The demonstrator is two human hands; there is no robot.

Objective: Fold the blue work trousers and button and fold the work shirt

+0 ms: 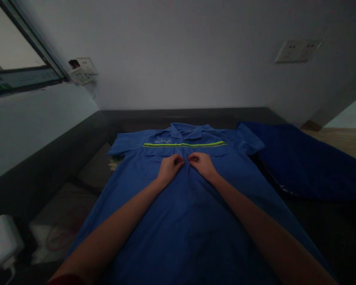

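Head view shows a dark surface (213, 114), with a big blue shirt (190, 202) lying flat, its top near the far edge. The left hand (168, 166) and right hand (204, 164) almost meet, fingers (179, 159) pinching the shirt's front.

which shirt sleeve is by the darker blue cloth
The sleeve on the picture's right: it overlaps the darker blue cloth in view. The left sleeve lies well away from it.

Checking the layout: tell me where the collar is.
In the head view, the collar is near centre, at the far end of the blue shirt, beyond the yellow-green stripe, left hand and right hand.
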